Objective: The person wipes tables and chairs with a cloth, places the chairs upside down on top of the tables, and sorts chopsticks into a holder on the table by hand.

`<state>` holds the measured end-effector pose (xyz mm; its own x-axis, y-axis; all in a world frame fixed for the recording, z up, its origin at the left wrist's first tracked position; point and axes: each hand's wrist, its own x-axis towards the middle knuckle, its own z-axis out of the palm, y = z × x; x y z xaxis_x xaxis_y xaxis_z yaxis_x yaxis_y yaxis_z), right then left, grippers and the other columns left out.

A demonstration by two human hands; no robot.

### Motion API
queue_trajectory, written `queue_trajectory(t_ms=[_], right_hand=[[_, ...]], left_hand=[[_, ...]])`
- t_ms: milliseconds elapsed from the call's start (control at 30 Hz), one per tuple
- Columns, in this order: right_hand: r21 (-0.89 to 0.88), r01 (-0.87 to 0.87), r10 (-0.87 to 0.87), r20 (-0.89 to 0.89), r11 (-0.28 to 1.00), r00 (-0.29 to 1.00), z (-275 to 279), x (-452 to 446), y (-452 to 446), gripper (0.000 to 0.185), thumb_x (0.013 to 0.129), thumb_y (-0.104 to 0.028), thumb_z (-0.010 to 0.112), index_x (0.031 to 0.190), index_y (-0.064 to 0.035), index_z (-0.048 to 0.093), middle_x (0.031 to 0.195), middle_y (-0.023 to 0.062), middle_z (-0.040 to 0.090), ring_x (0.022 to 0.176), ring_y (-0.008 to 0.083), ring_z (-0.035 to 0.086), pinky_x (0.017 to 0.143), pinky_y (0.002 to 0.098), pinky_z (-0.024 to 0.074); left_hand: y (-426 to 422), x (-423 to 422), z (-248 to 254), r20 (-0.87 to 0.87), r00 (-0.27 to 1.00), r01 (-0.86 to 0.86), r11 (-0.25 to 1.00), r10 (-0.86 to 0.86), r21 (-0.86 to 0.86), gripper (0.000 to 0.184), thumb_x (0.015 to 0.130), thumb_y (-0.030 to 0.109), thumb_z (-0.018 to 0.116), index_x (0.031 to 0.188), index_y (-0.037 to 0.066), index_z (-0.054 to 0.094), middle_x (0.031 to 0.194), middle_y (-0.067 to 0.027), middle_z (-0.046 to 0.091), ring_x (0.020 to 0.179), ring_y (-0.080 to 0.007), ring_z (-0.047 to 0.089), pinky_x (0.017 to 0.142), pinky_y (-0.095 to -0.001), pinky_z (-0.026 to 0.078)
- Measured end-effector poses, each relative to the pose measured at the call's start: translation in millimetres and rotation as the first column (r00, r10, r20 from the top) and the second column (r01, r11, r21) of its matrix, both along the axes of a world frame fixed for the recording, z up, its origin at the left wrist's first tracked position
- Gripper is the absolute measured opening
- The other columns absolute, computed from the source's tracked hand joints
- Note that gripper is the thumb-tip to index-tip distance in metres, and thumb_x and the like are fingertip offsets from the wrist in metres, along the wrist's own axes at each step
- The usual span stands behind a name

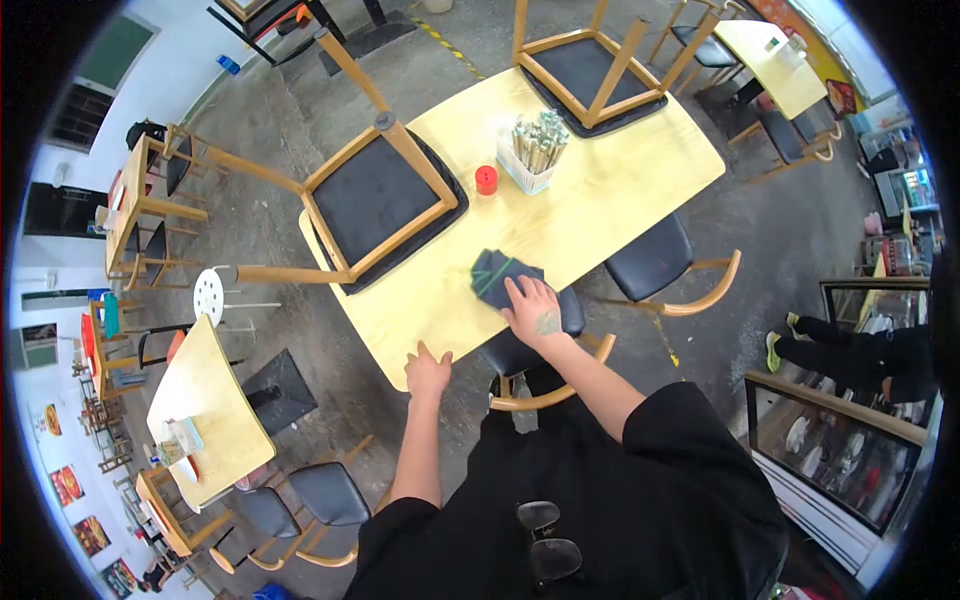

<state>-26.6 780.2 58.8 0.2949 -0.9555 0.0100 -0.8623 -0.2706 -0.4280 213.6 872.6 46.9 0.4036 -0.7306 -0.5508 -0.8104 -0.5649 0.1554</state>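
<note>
A dark cloth with green stripes [492, 278] lies on the pale wooden table [600, 200]. My right hand [532, 308] rests on the cloth's right part, fingers spread and pressing it flat against the tabletop near its front edge. At the table's front left corner is my left hand [428, 370], touching the edge with its fingers apart and nothing in it. Beyond the cloth stand a small red container [486, 180] and a white basket [522, 172] filled with wrapped utensils.
Two upturned stools [380, 195] [590, 75] sit on the table's far side. Chairs with black seats [650, 258] stand along the near edge. Another table [215, 420] is at left. A person [860, 360] is at right beside a glass-fronted cabinet [840, 450].
</note>
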Motion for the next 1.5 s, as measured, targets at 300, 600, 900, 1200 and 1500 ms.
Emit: queue_trajectory(t_ms=[300,600,900,1200,1500], right_hand=[[-0.149,-0.305,0.297,-0.074,0.941,0.952,-55.0,0.6,-36.8,0.059,0.092,-0.045,0.064,0.148,-0.0307,0.049,0.160,0.0070,0.037,0.147,0.0312,0.034,0.115,0.0582,0.0320],[-0.141,-0.077,0.065,-0.089,0.987,0.994,-66.8,-14.1,-82.0,0.060,0.091,-0.042,0.064,0.147,-0.0253,0.050,0.156,0.0092,0.043,0.143,0.0315,0.040,0.113,0.0577,0.0335],[-0.138,0.441,-0.462,-0.279,0.887,0.842,-99.0,-158.2,-181.5,0.058,0.103,-0.048,0.044,0.157,-0.0283,0.034,0.166,0.0097,0.026,0.152,0.0329,0.024,0.120,0.0572,0.0232],[-0.180,0.577,-0.604,-0.253,0.797,0.756,-111.2,-140.7,-163.6,0.061,0.102,-0.053,0.042,0.158,-0.0281,0.034,0.165,0.0130,0.027,0.150,0.0363,0.027,0.120,0.0553,0.0243],[-0.255,0.433,-0.491,-0.245,0.864,0.836,-102.5,28.5,-63.5,0.058,0.101,-0.045,0.048,0.154,-0.0220,0.041,0.160,0.0203,0.034,0.145,0.0433,0.034,0.115,0.0595,0.0301]], left_hand=[[-6.9,-25.8,-36.6,0.120,0.991,-0.083,0.988,0.067,0.130,0.100,0.086,0.047,0.073,0.158,0.001,0.021,0.151,-0.0456,0.025,0.140,-0.0554,0.034,0.115,-0.0492,0.037],[-11.5,-24.4,-34.4,0.126,0.992,-0.049,0.980,0.025,0.194,0.103,0.086,0.051,0.071,0.158,0.001,0.019,0.152,-0.0454,0.024,0.141,-0.0550,0.034,0.116,-0.0489,0.036],[-18.8,-20.1,-31.9,0.102,0.993,-0.078,0.976,0.058,0.202,0.099,0.085,0.054,0.070,0.156,-0.001,0.028,0.151,-0.0437,0.029,0.142,-0.0521,0.034,0.116,-0.0483,0.036],[-13.4,-11.1,-23.7,0.090,0.995,0.015,0.983,-0.032,0.184,0.094,0.087,0.056,0.064,0.154,-0.001,0.032,0.148,-0.0436,0.035,0.139,-0.0508,0.041,0.113,-0.0475,0.039],[23.5,12.6,-27.8,0.031,0.989,0.143,0.988,-0.141,-0.061,0.078,0.087,0.056,0.064,0.148,0.009,0.049,0.146,-0.0386,0.043,0.134,-0.0494,0.046,0.110,-0.0488,0.042]])
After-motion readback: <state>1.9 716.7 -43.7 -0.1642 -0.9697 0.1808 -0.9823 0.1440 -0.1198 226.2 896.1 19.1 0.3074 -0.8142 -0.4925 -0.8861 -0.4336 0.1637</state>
